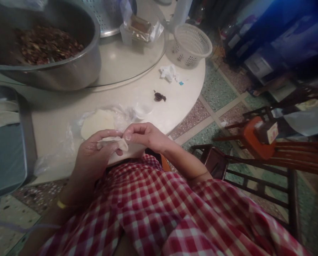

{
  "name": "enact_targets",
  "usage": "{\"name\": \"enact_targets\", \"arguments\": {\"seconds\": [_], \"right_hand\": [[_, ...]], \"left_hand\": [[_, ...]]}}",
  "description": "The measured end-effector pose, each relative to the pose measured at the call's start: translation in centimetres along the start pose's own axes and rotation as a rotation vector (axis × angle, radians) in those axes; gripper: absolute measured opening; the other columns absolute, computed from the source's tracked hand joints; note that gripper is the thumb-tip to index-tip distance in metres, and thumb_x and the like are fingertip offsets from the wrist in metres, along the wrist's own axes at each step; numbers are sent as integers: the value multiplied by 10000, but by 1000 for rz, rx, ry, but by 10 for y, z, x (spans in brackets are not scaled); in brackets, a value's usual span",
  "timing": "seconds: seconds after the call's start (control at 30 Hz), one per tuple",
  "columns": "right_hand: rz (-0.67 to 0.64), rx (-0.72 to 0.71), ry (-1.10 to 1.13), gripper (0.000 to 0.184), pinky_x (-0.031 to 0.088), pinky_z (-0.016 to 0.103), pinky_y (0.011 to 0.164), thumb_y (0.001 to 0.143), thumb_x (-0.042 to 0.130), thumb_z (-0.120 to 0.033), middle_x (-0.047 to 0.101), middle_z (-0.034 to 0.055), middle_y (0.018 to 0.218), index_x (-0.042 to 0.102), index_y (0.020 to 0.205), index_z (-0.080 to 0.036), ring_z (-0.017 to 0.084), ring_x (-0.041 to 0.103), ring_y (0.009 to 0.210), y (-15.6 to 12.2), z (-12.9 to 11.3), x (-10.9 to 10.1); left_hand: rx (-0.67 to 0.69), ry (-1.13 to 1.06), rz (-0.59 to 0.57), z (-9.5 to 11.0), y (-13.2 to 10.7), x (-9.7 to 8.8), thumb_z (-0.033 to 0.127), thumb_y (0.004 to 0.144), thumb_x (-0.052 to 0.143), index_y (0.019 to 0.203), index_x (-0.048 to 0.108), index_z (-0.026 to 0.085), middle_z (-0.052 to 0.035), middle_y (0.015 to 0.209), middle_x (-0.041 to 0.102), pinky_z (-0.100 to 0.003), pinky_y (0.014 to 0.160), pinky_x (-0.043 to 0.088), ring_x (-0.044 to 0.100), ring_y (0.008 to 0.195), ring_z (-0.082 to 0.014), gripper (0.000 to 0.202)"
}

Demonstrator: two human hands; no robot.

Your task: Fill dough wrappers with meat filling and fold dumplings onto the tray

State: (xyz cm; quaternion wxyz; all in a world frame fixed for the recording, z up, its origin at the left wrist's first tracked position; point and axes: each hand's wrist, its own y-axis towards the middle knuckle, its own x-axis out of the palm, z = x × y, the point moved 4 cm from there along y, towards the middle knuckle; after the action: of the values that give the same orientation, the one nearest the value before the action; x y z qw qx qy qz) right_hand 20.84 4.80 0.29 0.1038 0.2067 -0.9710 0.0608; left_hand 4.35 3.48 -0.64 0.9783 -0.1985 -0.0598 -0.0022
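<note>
Tray (6, 156): far left, at the table's edge; pale folded dough pieces (3, 113) lie on it
Steel bowl (68, 74): upper left on the table (185, 92); holds dark chopped filling (44, 44)
Left hand (91, 158): curled narrow; cups the dumpling (116, 144) from below, thumb on its upper edge; yellow band (61, 204) at the wrist
Dumpling: a folded wrapper held in the air between both hands, just over the near table edge and the lap; whether filling is inside, cannot tell
Wrapper stack (97, 122): round pale discs on clear plastic, on the table just behind the hands
Right hand (145, 137): narrow pinch; thumb and forefinger closed on the right end of the fold
Step in hand (judged): pressing the folded edge shut; the left part of the seam looks not yet closed
Next move calls for (judged): small pinches along the rim, left hand steady beneath; light pressure, so the thin dough does not tear
Further right: dark scrap (159, 96); crumpled tissue (168, 73); white basket (192, 44); wooden chairs (255, 142) off the table
</note>
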Motion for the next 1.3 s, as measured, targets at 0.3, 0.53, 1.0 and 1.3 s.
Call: {"name": "enact_targets", "arguments": {"seconds": [0.3,0.53,1.0,1.3], "right_hand": [[412,-621,-744,136,547,369,867,881,676,-356,743,46,913,683,945,-235,196,677,889,-25,-5,14],[532,-640,-913,177,529,370,783,958,551,-343,731,43,832,673,880,-241,189,655,798,-23,8,18],[582,-866,-896,86,536,324,703,946,604,-238,702,35,807,682,924,-208,167,629,747,-27,-1,20],[590,-729,-969,159,535,343,760,955,553,-300,671,48,868,690,927,-225,179,629,813,-27,6,16]], "left_hand": [[235,28,-61,8,-1,4,139,702,678,855,714,220,-17,881,781,-171,536,553,640,555,-93,177],[223,25,0,9,-3,10,141,762,678,833,729,204,-33,928,772,-180,644,600,699,737,-130,107],[175,-39,-32,-1,-3,12,268,781,732,871,711,205,-48,988,787,-215,584,619,721,688,-140,111],[188,-88,-60,-6,-2,10,269,795,755,837,686,217,-11,1004,771,-153,649,600,718,747,-100,96]]}}
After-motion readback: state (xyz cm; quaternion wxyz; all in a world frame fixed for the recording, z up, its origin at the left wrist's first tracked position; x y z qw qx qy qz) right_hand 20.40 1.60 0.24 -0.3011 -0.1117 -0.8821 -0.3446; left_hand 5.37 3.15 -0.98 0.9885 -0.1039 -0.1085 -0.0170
